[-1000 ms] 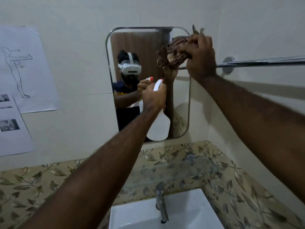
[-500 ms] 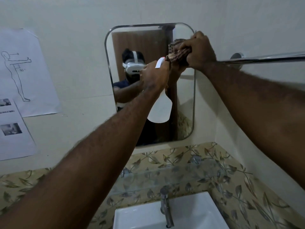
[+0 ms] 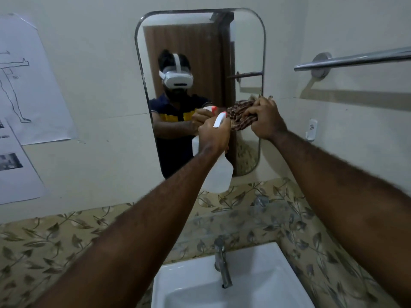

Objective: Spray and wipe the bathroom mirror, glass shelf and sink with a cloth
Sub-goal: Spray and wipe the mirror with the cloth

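Observation:
A rounded mirror [image 3: 200, 41] hangs on the wall ahead. My right hand [image 3: 265, 117] presses a brown checked cloth [image 3: 239, 117] against the mirror's right side, about halfway down. My left hand [image 3: 214, 135] grips a white spray bottle [image 3: 219, 174] by the neck, its nozzle pointing at the glass just left of the cloth. Under the mirror a glass shelf [image 3: 273, 210] juts from the leaf-patterned tiles. The white sink [image 3: 262, 270] with a metal tap [image 3: 222, 263] lies below, at the bottom of the view.
A chrome towel rail [image 3: 355, 60] runs along the right wall, with a small white hook [image 3: 312, 130] beneath it. Printed paper sheets [image 3: 29, 85] are taped to the wall on the left. The mirror reflects a person wearing a headset and a brown door.
My right hand has slid the cloth from the mirror's top right corner down to its middle right. My left hand with the bottle came down as well, staying beside the cloth.

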